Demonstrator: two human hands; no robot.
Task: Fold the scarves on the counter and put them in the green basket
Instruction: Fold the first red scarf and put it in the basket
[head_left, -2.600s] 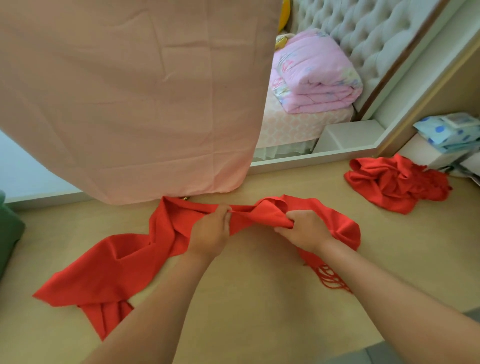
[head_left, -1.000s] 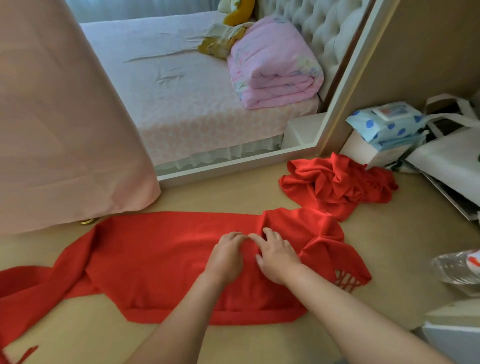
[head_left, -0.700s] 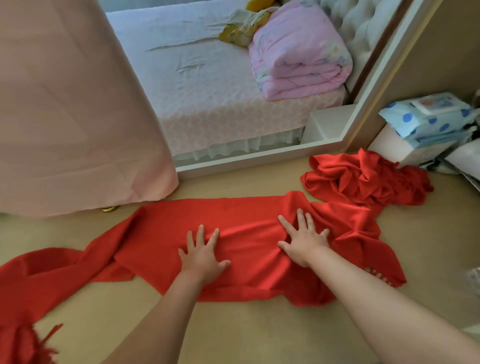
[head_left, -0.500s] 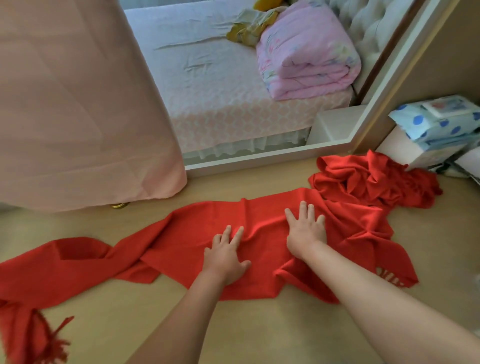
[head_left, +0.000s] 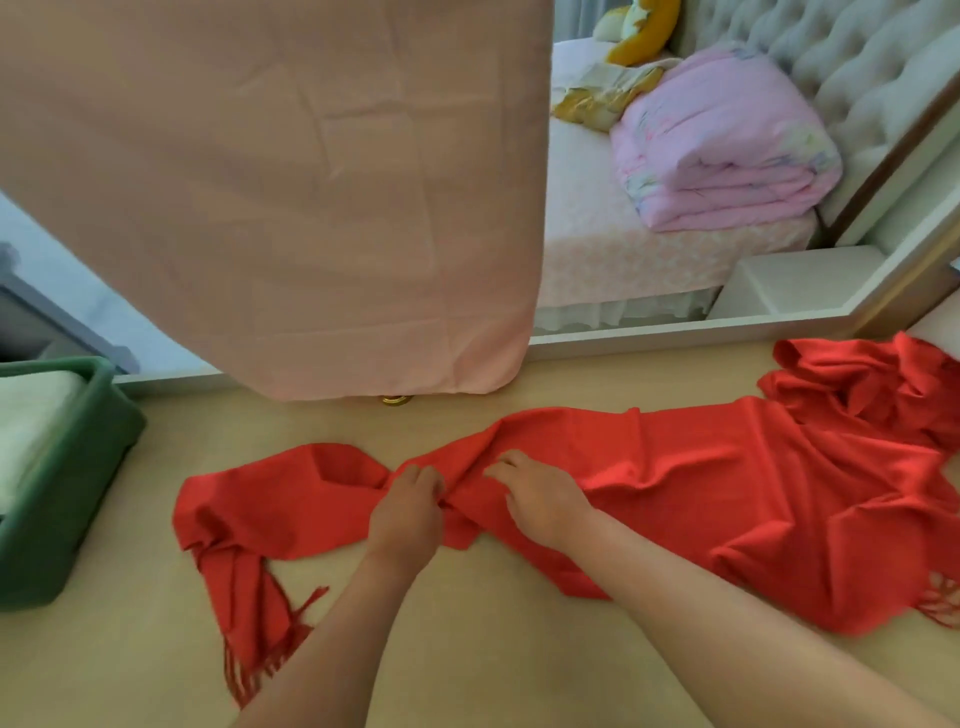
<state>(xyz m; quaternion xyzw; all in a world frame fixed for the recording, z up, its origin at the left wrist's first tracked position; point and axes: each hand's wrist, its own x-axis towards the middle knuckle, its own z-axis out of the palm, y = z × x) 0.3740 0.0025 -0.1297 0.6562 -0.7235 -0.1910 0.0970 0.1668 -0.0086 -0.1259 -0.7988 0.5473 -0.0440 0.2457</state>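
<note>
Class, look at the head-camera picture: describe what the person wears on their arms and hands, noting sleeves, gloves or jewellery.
The left forearm and right forearm are bare to the frame's edge; no sleeve shows. The left hand and right hand wear no gloves; no ring, watch or bracelet is visible.

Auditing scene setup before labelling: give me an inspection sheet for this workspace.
Surface: beige counter, scarves lying on it.
Job's things: long scarf spread out unfolded, fringed ends; crumpled scarf heaped far right; green basket at left, pale folded cloth inside.
Clutter: small gold object at the curtain hem.
Grippers: left hand and right hand both grip a bunched section of the long scarf.
Cables: nothing seen.
Surroundings: pink curtain hanging at the counter's back edge; bed beyond, with a folded pink quilt.
</note>
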